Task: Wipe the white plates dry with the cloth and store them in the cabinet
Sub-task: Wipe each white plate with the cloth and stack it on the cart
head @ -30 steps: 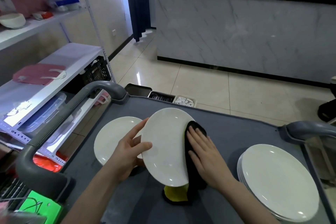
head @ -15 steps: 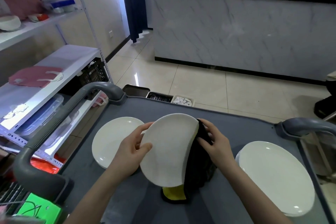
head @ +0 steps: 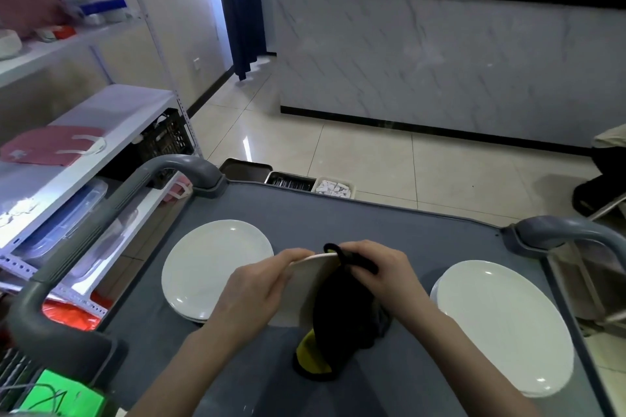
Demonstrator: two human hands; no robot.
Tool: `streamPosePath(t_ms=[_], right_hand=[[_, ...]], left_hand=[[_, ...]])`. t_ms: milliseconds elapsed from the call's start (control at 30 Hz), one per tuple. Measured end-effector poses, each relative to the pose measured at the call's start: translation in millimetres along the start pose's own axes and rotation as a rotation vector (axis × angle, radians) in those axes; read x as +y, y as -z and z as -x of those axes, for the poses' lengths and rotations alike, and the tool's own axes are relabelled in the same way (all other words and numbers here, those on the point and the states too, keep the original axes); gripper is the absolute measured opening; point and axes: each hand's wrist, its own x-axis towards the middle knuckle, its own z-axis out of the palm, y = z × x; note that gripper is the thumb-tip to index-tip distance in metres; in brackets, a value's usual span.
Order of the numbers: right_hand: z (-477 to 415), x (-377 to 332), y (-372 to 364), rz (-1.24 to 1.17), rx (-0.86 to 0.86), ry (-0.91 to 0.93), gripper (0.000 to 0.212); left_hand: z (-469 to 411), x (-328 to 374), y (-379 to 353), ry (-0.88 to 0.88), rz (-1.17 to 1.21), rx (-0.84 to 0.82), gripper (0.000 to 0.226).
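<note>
Low in the frame, two bare forearms rise from the bottom edge and converge at the lower centre. The left hand is curled round the left rim of a white plate, fingers hooked over its top edge, knuckles facing the camera. The plate stands nearly on edge (only a sliver of its face shows between the hands), tilted over the grey cart top. The right hand is closed on a black cloth, pinching it over the plate's upper right rim with bent fingers. The rest of the cloth hangs down behind the plate to the cart top, where a yellow patch of it shows.

Just left of the left hand, a small stack of white plates lies flat on the cart. Another stack lies at lower right, apart from the right forearm. Grey cart handles curve up at left and right.

Beyond the cart's far edge sit three small trays above the tiled floor. A white shelf rack fills the left side, a pink bag lying on it. Farthest off, a marble-fronted counter spans the upper right, with a dark blue curtain at upper centre.
</note>
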Motion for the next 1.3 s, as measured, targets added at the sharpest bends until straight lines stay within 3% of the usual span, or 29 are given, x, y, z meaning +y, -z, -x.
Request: streamPosePath(t_ms=[200,433,533,667,800,900,967,1100,1300], right_hand=[[13.3,13.2,7.4,-0.013,0.038,-0.156,0.037],[3.5,-23.8,-1.8,0.125,0.025,-0.005,0.029],[9.8,-27.2,0.2,0.158,0.102,0.004,0.031],[17.5,-20.4,6.9,0.013,0.244,-0.058,0.035],[18.1,-9.3,13.2,-0.141,0.235,-0.181,0.052],[16.7,-3.9,14.6,-0.092,0.182,-0.225,0.048],[13.9,-6.4,11.9,0.041,0.138,-0.142,0.042],[9.2,-20.9,-2.2,0.216,0.092,-0.015,0.036],[18.1,-9.5,4.2,0.025,0.261,-0.109,0.042]], left_hand=[[-3.1,-3.7,13.1,0.032,-0.033,0.015,0.034],[-12.9,9.4,5.0,-0.068,-0.066,-0.059,0.029],[-11.1,4.6,2.6,0.008,0.018,-0.047,0.025],[-2.1,-20.1,2.6,0.129,0.137,-0.004,0.03],[2.2,-35.8,-0.7,0.275,0.3,0.048,0.033],[-4.9,-27.6,-1.1,0.19,0.169,0.082,0.027],[-12.3,-16.8,1.8,0.054,0.019,0.077,0.015],[-26.3,11.3,0.7,-0.166,-0.285,0.072,0.015],[-19.8,-3.4,1.8,0.089,0.089,0.14,0.005]])
